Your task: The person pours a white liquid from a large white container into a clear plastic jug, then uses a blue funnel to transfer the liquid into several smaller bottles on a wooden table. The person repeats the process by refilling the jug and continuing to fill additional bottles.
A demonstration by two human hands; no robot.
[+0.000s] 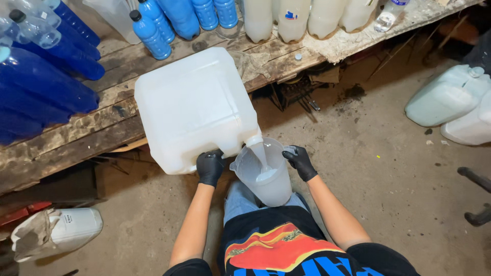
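Nearest the camera, the person's lap shows a dark shirt with an orange, yellow and blue print, and blue jeans beneath. From it two bare forearms reach forward, each ending in a black glove.

The left hand (210, 166) sits at about 11 o'clock from the lap; its grip is clamped on the lower edge of a big white plastic jerrycan (197, 107), which is tipped forward with its spout at the lower right corner. The right hand (300, 162), at about 1 o'clock, has its grip closed around the handle of a clear plastic jug (266, 176) held between the knees, just above the jeans. A pale, milky liquid (262, 153) runs from the jerrycan's spout into the jug, which already holds some at its bottom.

The jerrycan's far end leans on the edge of a rough wooden bench (76, 138) running from 9 o'clock up to 1 o'clock. Under it, at 8 o'clock, a small white canister (64, 230) lies on the concrete floor (399, 184). At 3 o'clock two more pale canisters (450, 97) rest on the floor, well apart from the hands.

Farthest off, on the bench, stand blue bottles (153, 30) at 11 o'clock and cloudy white bottles (294, 18) at 12 to 1 o'clock.
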